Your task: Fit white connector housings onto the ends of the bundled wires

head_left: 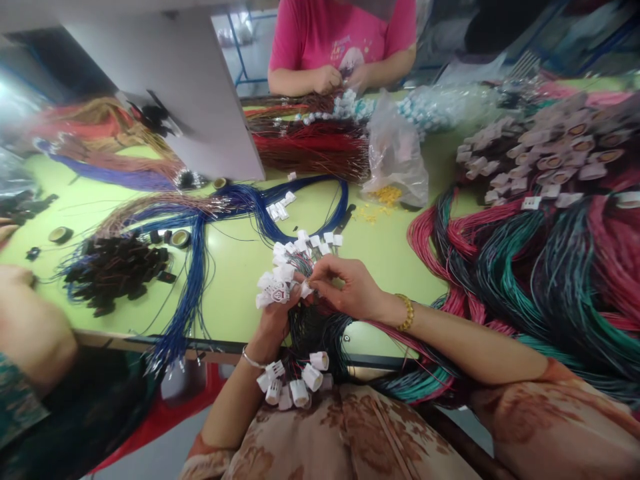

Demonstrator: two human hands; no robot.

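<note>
My left hand [279,313] is wrapped round a bundle of thin wires [310,333] that end in white plastic connectors [283,273]. From the right, my right hand [345,287] pinches at one small white connector [305,289] beside the left fingers; its fingertips partly cover that piece. More white connectors [327,240] fan out above both hands. Larger white round connectors [300,392] hang from the lower end of the wires, close to my lap. Most of the left fingers are hidden behind the connectors.
Blue wires [197,287] and a heap of black connectors [117,270] lie to the left. Red, black and green wire bundles [530,267] cover the right. A plastic bag [397,153] with yellow pieces [387,195] stands behind. One person [345,40] works opposite, another [30,333] at left.
</note>
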